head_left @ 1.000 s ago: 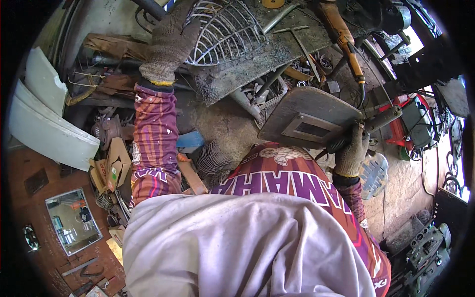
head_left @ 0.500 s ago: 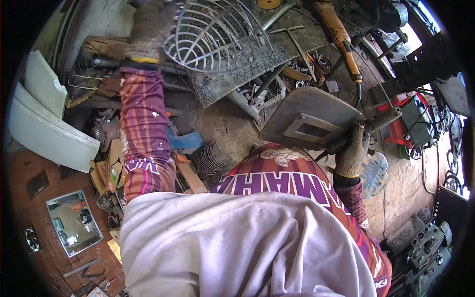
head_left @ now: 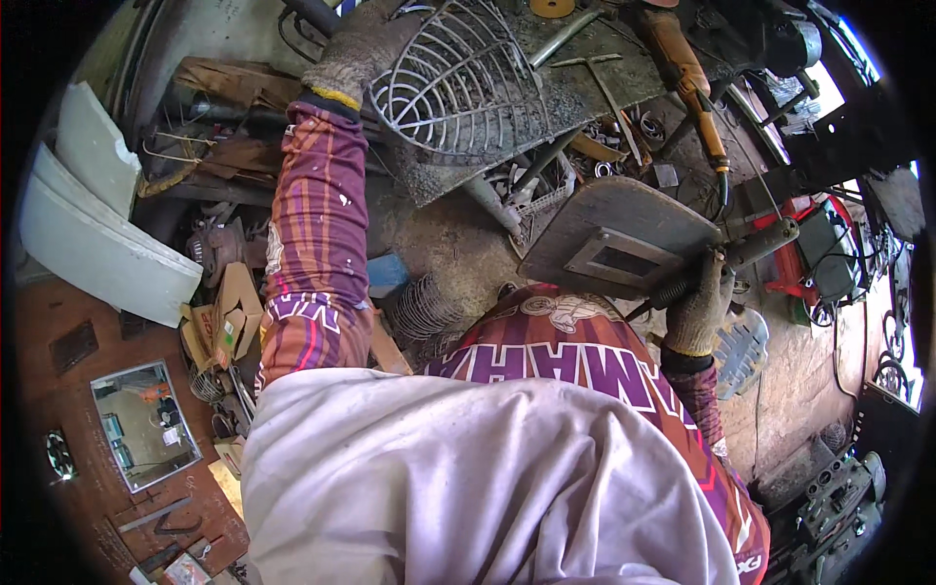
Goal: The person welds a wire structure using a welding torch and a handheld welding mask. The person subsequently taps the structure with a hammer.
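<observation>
My left hand, in a worn knitted glove with a yellow cuff edge, is closed at the upper left rim of a round metal wire guard. The guard rests tilted on a dark, gritty metal worktable; its fingertips are partly hidden. My right hand, gloved too, is wrapped round the handle of a dark handheld welding shield with a rectangular window. A coil-spring grip and a thick grey tubular tool lie by the same hand; whether it grips them too I cannot tell.
An orange angle grinder lies at the table's right side, its cord hanging. Beneath are metal scraps and a wire coil. Curved white panels stand left, above a mirror. A red-framed machine with cables stands right.
My left hand has moved right, and the wire guard has shifted right with it. The welding shield stays in my right hand, nearly unmoved. The view has shifted slightly.
</observation>
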### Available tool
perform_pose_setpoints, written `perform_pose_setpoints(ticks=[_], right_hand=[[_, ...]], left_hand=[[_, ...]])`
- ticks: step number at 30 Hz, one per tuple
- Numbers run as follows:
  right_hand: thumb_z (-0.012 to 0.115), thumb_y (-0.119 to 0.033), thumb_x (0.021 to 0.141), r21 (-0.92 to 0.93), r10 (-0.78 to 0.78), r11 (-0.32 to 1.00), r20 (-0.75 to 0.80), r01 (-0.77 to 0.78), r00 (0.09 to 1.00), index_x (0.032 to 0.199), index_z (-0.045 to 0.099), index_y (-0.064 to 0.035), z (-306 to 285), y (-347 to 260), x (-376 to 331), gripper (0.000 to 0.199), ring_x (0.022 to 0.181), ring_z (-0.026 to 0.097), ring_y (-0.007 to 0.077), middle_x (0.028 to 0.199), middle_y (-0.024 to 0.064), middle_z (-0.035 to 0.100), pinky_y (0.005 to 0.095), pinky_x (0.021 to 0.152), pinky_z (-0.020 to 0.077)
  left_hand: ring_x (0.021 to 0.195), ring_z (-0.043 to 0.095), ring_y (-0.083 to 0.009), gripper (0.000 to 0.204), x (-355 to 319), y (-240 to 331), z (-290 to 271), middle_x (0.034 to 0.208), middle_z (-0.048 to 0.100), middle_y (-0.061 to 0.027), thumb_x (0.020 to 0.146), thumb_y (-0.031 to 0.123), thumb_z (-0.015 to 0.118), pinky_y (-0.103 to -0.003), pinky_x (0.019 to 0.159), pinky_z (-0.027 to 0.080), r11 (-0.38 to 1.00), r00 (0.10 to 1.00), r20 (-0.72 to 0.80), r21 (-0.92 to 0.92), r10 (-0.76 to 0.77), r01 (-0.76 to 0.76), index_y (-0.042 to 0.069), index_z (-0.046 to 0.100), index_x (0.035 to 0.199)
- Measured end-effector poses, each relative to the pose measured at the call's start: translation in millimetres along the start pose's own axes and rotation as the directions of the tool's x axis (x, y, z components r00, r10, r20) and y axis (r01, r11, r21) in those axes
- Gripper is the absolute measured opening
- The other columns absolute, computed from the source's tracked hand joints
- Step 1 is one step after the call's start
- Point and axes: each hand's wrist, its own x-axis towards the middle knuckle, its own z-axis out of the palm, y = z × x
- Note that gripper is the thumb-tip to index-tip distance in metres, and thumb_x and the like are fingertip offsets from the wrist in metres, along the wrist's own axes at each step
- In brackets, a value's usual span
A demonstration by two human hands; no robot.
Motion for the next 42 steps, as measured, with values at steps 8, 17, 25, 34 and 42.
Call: perform_pose_setpoints(ticks=[8,17,25,34,42], right_hand=[[0.062,-0.032,0.095,0.006,0.003,1.000,0.005,-0.003,1.000,0.106,0.053,-0.0066,-0.6,0.0,-3.0,0.030,0.069,0.052,0.0080,0.083,-0.0012,0.054,0.0225,0.058,0.0433],[0.061,-0.031,0.095,-0.007,-0.007,1.000,-0.004,0.007,1.000,0.110,0.053,-0.0053,-8.9,1.3,1.9,0.030,0.069,0.054,0.0087,0.084,-0.0004,0.056,0.0236,0.059,0.0455],[0.059,-0.033,0.097,0.016,0.033,0.999,0.022,-0.034,0.999,0.111,0.054,-0.0037,-24.2,-5.4,7.3,0.033,0.077,0.056,0.0105,0.092,0.0016,0.058,0.0255,0.065,0.0473],[0.058,-0.029,0.097,0.025,0.022,0.999,0.089,-0.024,0.996,0.110,0.054,-0.0045,-38.3,-16.2,23.5,0.028,0.074,0.053,0.0093,0.091,0.0012,0.057,0.0248,0.062,0.0447],[0.059,-0.020,0.096,-0.129,-0.030,0.991,0.074,0.040,0.997,0.114,0.056,-0.0027,-43.9,-35.3,25.1,0.026,0.089,0.055,0.0114,0.099,0.0029,0.061,0.0283,0.080,0.0465]], left_hand=[[0.120,0.056,-0.0265,0.060,-25.7,19.8,-3.8,0.133,0.057,-0.0144,0.086,0.023,0.063,-0.034,0.101,0.042,0.996,0.994,0.062,-0.031,0.089,-0.087,0.012,0.044,0.142],[0.114,0.059,-0.0229,0.057,-25.0,14.6,-1.8,0.130,0.059,-0.0140,0.086,0.020,0.066,-0.033,0.096,0.046,0.999,0.995,0.092,0.023,0.037,-0.039,0.012,0.048,0.139],[0.091,0.069,-0.0228,0.035,-63.1,39.4,23.9,0.104,0.070,-0.0143,0.088,0.030,0.068,-0.034,0.078,0.054,0.965,0.867,-0.466,0.256,0.174,-0.056,0.008,0.068,0.115],[0.102,0.066,-0.0297,0.037,-67.1,68.7,26.1,0.112,0.066,-0.0186,0.092,0.027,0.063,-0.036,0.085,0.052,0.981,0.861,-0.496,0.193,0.115,-0.020,0.004,0.060,0.122],[0.107,0.060,-0.0204,0.051,-197.1,169.3,118.2,0.123,0.058,-0.0137,0.097,0.032,0.057,-0.032,0.093,0.047,0.219,0.959,0.208,-0.943,-0.194,0.249,-0.004,0.046,0.132]])
